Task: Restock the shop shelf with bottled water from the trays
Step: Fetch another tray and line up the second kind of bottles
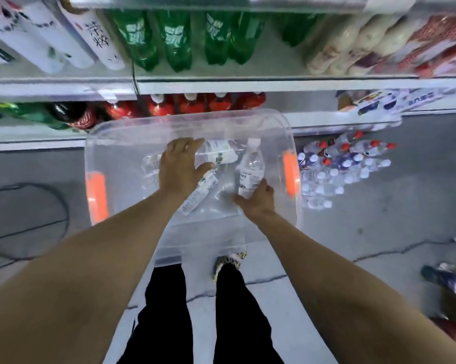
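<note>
A clear plastic tray (287, 127) with orange handles stands on the floor before the shelf, with a few water bottles lying in it. My left hand (181, 166) reaches into the tray with fingers spread over a lying bottle (221, 151), not closed round it. Another bottle (199, 195) lies below that hand. My right hand (258, 199) grips the base of a white-capped bottle (250, 169), which points toward the shelf.
Shelves ahead hold green bottles (174, 40), white bottles (95, 35), red-labelled bottles (195, 103) and packaged goods (379, 43). Several water bottles (339, 164) stand grouped on the floor right of the tray. A cable loop (64, 206) lies at left. My feet stand behind the tray.
</note>
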